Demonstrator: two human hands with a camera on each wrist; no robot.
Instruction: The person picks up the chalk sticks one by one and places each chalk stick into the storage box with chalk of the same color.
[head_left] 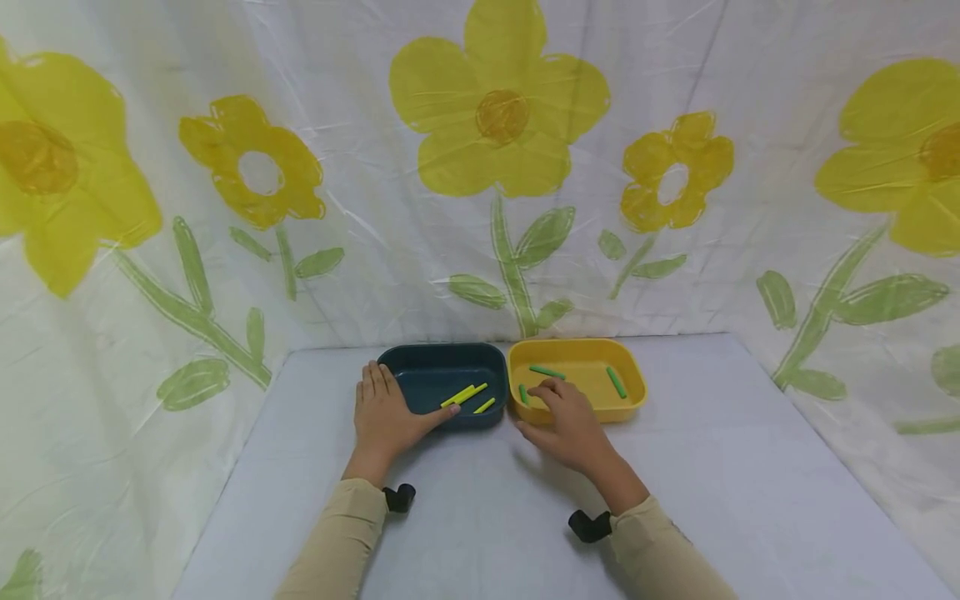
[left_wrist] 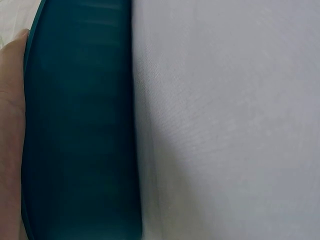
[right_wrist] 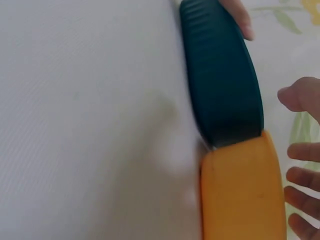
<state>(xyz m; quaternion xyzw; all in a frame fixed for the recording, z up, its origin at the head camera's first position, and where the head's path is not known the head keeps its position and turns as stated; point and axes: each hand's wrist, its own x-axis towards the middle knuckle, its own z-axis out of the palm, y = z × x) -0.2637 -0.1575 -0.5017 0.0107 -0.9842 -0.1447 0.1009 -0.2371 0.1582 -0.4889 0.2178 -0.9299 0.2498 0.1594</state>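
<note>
My left hand [head_left: 386,421] rests on a dark teal tray [head_left: 420,375], straight fingers along its left rim and the thumb reaching over the front rim. Inside that tray lie several short yellow sticks [head_left: 484,406], right by the thumb tip. The right hand [head_left: 573,429] hovers over the front left of a yellow tray [head_left: 588,379] with nothing between its fingers. Close to its fingertips lies a short green stick [head_left: 523,395]; two more are a green stick [head_left: 547,372] at the back and another green stick [head_left: 617,382] on the right. In the right wrist view the fingers [right_wrist: 304,177] are spread apart.
Both trays stand side by side, ends meeting, near the back edge of a white-covered table [head_left: 480,517]. Behind it hangs a white curtain [head_left: 360,267] printed with yellow flowers. Black wrist pieces jut from both sleeves [head_left: 337,533].
</note>
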